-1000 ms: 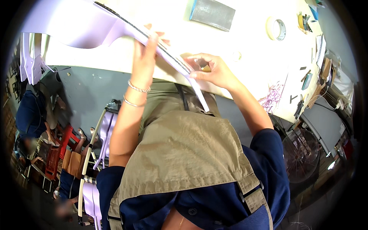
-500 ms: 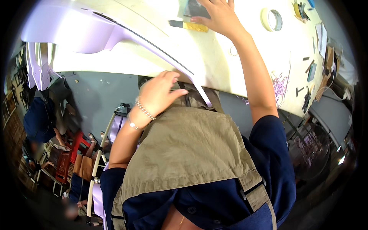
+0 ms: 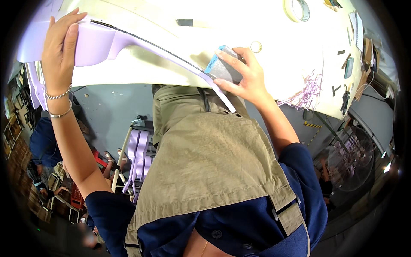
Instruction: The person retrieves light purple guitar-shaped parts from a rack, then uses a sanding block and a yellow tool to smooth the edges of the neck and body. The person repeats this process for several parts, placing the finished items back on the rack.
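A lilac guitar (image 3: 92,47) lies along the table's near side. Its body is at the far left, and its neck (image 3: 169,56) slants right and toward me, past the table edge. My left hand (image 3: 62,49) rests on the body with its fingers stretched out. My right hand (image 3: 246,77) grips a grey sanding block (image 3: 229,66) with a blue side, between thumb and fingers. The block is at the neck beside the start of the headstock (image 3: 222,97); whether it touches is hard to tell.
On the pale table (image 3: 265,17) lie a tape roll (image 3: 297,9), a small ring (image 3: 256,46) and a dark-ended strip (image 3: 185,22). Lilac shavings (image 3: 306,92) and small tools (image 3: 345,103) are to the right. A rack with lilac guitar bodies (image 3: 138,150) stands at my left; a fan (image 3: 351,158) is at right.
My left hand has moved from near the neck out to the guitar's body. My right hand has come back toward me from farther up the table, with the sanding block now at the neck.
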`<state>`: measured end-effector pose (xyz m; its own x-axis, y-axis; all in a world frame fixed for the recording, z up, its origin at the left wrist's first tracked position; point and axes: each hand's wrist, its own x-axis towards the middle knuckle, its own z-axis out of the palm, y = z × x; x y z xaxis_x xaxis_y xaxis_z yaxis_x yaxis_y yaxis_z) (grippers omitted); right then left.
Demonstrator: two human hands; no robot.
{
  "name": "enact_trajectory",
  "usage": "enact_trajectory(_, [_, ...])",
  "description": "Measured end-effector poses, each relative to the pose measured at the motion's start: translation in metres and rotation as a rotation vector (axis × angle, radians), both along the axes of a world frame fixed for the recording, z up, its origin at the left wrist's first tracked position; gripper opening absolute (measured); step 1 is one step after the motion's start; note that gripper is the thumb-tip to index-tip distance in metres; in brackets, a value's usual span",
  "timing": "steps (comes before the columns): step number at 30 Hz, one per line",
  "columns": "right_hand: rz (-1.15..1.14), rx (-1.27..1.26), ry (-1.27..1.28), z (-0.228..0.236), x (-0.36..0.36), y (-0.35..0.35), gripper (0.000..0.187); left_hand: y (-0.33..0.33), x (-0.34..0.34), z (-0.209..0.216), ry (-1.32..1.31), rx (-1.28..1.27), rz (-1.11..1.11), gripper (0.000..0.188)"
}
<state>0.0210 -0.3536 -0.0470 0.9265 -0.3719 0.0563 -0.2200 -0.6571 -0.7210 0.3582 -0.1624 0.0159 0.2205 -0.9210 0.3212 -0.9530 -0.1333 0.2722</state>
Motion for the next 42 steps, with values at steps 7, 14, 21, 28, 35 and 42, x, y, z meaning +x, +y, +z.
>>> enact_trajectory(7, [-0.037,-0.16,-0.049,-0.001,0.012,0.01,0.055,-0.006,-0.003,-0.01,0.083,-0.053,0.048,0.031])
enact_trajectory(14, [-0.015,-0.27,-0.026,0.004,0.021,0.014,0.054,-0.005,-0.005,-0.007,0.073,-0.001,0.068,0.034])
enact_trajectory(21, [0.049,-0.282,-0.025,0.003,0.028,0.01,0.055,-0.006,-0.01,-0.005,0.084,-0.026,0.1,0.033])
enact_trajectory(28, [0.016,-0.334,-0.158,0.01,0.123,0.026,0.05,-0.01,-0.01,-0.004,0.103,-0.024,0.113,0.033])
enact_trajectory(35, [0.009,-0.227,-0.072,0.012,0.122,0.026,0.049,-0.013,-0.016,-0.006,0.08,-0.119,0.076,0.032])
enact_trajectory(42, [0.045,-0.164,0.207,0.021,0.096,0.017,0.051,-0.012,-0.018,-0.002,0.118,-0.135,0.087,0.031])
